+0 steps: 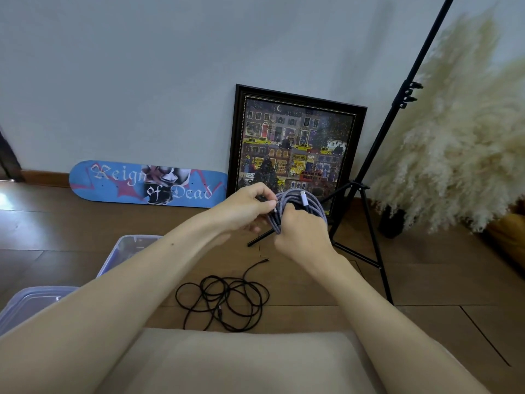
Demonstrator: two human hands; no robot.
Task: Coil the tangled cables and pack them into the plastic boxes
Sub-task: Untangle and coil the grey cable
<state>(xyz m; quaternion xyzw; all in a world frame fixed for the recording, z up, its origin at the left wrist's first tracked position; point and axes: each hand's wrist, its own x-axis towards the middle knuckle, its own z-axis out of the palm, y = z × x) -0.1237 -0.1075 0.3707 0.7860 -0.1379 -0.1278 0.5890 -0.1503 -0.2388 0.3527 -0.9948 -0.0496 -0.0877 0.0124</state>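
The grey-lilac braided cable (314,201) is wound into a compact coil of several loops, held up in the air above the wooden floor (426,280), in front of the lower edge of a framed street-scene picture (295,143). The coil stands roughly on edge, its loops rising to the far right and gathered into a bunch at the near left. A silver plug (303,198) lies along the top loops, its long axis running near to far. The right hand (302,231) clenches the gathered bunch from below, fingers curled round it. The left hand (247,207) pinches a second plug end (274,202) just beside the coil's left edge.

A thin black cable (224,301) lies loose and tangled on the floor near the person, one end trailing far and right. Two clear plastic boxes (28,302) (127,245) sit at the left, one nearer, one farther.

A blue skateboard deck (113,180) leans against the far wall, a black tripod stand (369,166) rises to the right, with pampas grass (454,137) beyond it.
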